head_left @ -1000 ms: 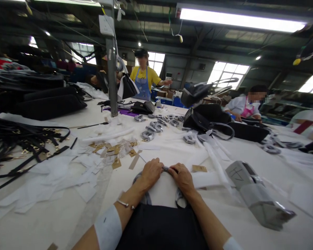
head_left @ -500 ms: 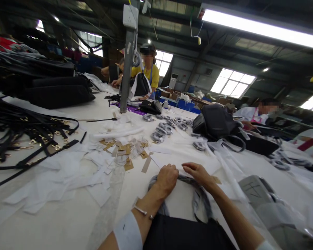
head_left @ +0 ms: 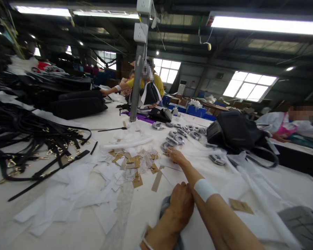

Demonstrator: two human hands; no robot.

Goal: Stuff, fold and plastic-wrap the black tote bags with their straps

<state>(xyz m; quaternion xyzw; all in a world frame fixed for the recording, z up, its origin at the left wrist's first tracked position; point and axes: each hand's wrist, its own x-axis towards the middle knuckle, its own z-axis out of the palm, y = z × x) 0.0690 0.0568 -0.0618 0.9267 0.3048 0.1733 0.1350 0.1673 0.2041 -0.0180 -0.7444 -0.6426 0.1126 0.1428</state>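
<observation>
My left hand (head_left: 181, 205) is closed round the wrapped grey handle (head_left: 165, 205) near the bottom of the view; most of the handle is hidden beneath the hand and wrist. Farther forward, my right hand (head_left: 175, 155) reaches across the white table to the nearest of several coiled, plastic-wrapped straps (head_left: 175, 138). Its fingers are at the edge of that coil, and whether they grip it cannot be made out. Brown tags with strings (head_left: 135, 163) lie just left of my right hand.
Black straps with gold clasps (head_left: 54, 149) and white paper pieces (head_left: 67, 189) cover the left. Black bags (head_left: 236, 130) lie at the right, behind clear plastic. A grey post (head_left: 137, 80) rises from the table. One person stands behind it, another at the far right.
My right hand has moved forward from the handle to the coiled straps. My left hand stays on the handle. The view has shifted, and the black bag below has left it.
</observation>
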